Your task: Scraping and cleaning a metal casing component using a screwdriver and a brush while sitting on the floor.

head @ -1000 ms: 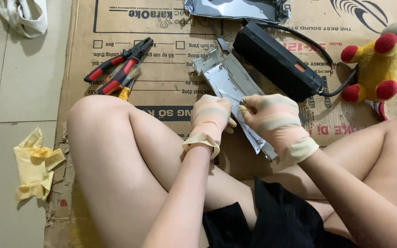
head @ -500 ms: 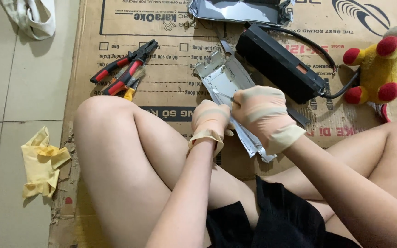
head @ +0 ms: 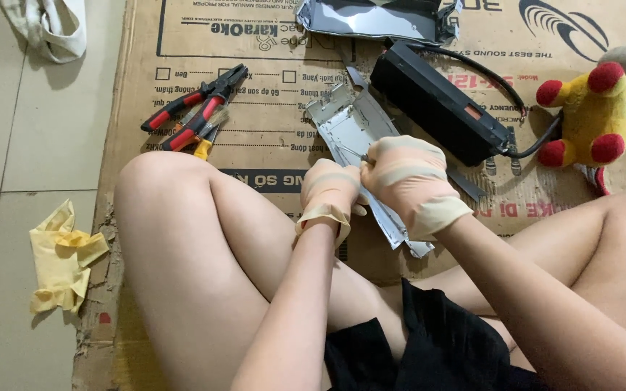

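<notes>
1. Working on the silver metal panel [head: 353, 130], you have it propped across the cardboard sheet [head: 269, 156] on the floor, its near end between your knees and its far end pointing at the black box.
2. Your left hand [head: 330, 194], gloved, has its grip curled against the panel's near left edge, bracing it. How tightly the fingers press I cannot tell.
3. Your right hand [head: 409, 181], also gloved, has its grip pinched shut on a thin metal tool [head: 353, 154], whose tip rests on the panel face. It looks like you are freeing a small fastener or catch, though the spot is too small to make out.
4. Your next move calls for a firm left hand and a steady tip.
5. Farther off lie the red-handled pliers [head: 195, 108] to the left, the black box [head: 436, 101] with its cable just beyond the panel, and a yellow plush toy [head: 595, 108] to the right.
6. Off the cardboard, a yellow cloth [head: 63, 257] lies on the floor tiles.
</notes>
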